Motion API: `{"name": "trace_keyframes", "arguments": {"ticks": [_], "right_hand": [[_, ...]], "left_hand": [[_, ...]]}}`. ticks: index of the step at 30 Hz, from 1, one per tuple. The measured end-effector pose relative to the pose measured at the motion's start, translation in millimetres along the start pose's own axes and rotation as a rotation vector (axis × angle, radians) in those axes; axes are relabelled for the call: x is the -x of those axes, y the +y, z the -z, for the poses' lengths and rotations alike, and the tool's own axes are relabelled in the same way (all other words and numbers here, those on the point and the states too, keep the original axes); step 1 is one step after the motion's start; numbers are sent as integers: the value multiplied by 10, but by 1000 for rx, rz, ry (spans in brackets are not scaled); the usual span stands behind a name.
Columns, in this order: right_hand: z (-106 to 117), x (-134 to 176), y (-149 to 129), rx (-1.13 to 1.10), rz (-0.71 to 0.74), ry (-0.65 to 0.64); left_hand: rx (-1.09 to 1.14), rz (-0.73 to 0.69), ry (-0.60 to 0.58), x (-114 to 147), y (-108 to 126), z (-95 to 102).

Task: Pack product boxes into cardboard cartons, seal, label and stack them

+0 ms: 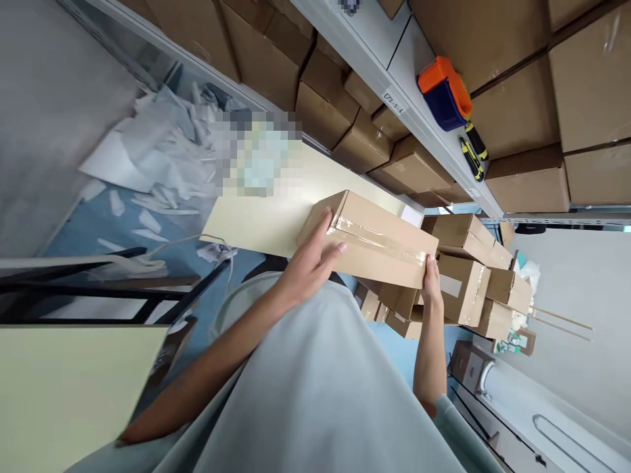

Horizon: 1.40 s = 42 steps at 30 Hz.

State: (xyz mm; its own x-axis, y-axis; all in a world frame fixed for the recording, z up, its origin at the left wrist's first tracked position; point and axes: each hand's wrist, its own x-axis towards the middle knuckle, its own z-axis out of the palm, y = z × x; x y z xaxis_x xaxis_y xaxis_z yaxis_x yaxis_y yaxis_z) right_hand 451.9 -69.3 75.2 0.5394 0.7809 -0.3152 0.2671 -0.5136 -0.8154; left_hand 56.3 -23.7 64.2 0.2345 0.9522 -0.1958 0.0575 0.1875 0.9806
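A brown cardboard box point(379, 226) with clear tape along its seam is held in front of my body, its long side running left to right. My left hand point(315, 259) grips its left end, thumb on the taped face and fingers along the edge. My right hand point(432, 279) holds the right end, with the thumb showing on the near face and the other fingers hidden behind. Under and behind the box lies a pale yellow tabletop point(246, 220).
Shelves hold many cardboard boxes point(330, 98); an orange and blue tape dispenser point(446, 92) and yellow-black cutters point(472, 159) lie on one. More boxes point(463, 289) are stacked at right. Scrap paper point(162, 144) covers the floor at left, near another yellow tabletop point(73, 387).
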Motion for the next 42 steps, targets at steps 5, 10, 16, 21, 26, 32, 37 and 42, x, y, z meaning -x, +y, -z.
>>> {"name": "trace_keyframes", "arguments": {"ticks": [5, 10, 16, 21, 26, 32, 37, 42], "right_hand": [[6, 26, -31, -63, -39, -9], [-152, 87, -68, -245, -128, 17], [-371, 324, -176, -310, -81, -31], [-483, 343, -331, -175, 59, -24], [-588, 198, -530, -163, 230, -46], [-581, 115, -658, -112, 399, -97], [-446, 7, -624, 4, 347, -138], [-273, -56, -668, 35, 415, -155]], "left_hand": [[-61, -19, -62, -153, -2, 80], [-245, 34, -55, -323, 65, 97], [-438, -13, 174, -438, 242, 122], [-451, -119, 330, -490, 254, 317], [-444, -67, 369, -490, 192, 357], [-493, 4, 438, -462, 180, 232], [-569, 27, 430, -499, 219, 73], [-568, -3, 442, -536, 231, -20]]}}
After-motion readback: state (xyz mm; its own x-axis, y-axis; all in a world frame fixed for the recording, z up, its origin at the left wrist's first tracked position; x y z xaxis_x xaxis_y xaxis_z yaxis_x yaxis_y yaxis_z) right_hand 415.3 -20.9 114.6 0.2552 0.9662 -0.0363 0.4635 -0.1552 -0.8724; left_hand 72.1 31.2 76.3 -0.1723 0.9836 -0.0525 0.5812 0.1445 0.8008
